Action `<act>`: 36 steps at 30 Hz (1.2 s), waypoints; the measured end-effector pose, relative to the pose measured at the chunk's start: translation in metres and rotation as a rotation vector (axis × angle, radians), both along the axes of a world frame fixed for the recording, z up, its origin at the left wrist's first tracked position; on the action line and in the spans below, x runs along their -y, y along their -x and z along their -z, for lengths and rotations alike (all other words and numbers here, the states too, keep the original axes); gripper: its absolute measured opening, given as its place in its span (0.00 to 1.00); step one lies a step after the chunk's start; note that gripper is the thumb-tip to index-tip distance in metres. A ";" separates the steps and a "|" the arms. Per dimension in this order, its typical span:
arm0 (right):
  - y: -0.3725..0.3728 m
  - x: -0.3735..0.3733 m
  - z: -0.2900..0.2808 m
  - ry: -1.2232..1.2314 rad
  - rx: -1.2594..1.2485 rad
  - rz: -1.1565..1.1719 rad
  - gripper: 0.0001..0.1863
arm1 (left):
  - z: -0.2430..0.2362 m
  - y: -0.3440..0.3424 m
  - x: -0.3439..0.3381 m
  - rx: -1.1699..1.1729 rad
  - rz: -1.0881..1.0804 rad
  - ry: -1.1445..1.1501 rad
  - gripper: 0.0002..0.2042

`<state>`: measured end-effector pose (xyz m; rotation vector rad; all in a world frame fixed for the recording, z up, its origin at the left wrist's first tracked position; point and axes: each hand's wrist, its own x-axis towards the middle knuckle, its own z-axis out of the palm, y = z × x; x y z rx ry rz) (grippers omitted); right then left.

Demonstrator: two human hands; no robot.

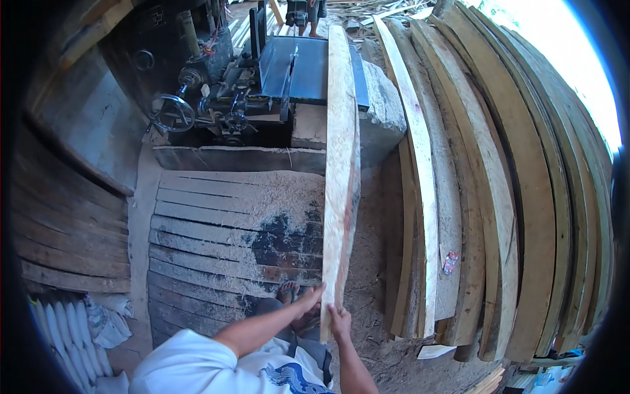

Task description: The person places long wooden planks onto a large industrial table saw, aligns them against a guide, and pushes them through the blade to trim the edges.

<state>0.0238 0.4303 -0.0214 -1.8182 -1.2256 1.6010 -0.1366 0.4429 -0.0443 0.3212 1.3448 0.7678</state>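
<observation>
A long pale wooden board [339, 151] runs away from me, its far end lying on the dark metal table [275, 65] of a saw. My left hand [311, 299] is closed on the left edge of the near end. Around the right edge, a little closer to me, my right hand [340, 322] is also closed. Between the two hands the board's near end sticks out toward my body. Bark-brown streaks show along its right side.
Several long planks [525, 164] lie stacked on the right. A handwheel [172, 113] juts from the saw at the left. Sawdust covers the slatted wooden floor [197, 223]. White sacks [69, 335] stand at lower left. Another person's legs [312, 26] show beyond the saw.
</observation>
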 end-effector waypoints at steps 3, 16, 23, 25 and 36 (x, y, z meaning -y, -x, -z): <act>0.065 -0.019 -0.026 -0.013 -0.023 -0.176 0.29 | 0.049 -0.018 0.080 -0.201 -0.238 0.051 0.39; 0.087 0.039 0.025 -0.339 -0.071 -0.200 0.34 | -0.026 -0.057 0.370 0.220 -0.269 0.125 0.37; 0.032 0.253 -0.008 -0.333 -0.290 -0.158 0.33 | -0.045 -0.153 0.608 0.058 -0.379 0.283 0.33; 0.017 0.311 -0.016 -0.268 -0.380 -0.115 0.32 | -0.070 -0.175 0.662 0.071 -0.383 0.331 0.28; 0.001 0.427 -0.024 -0.114 -0.388 -0.212 0.37 | -0.025 -0.228 0.787 -0.057 -0.373 0.396 0.25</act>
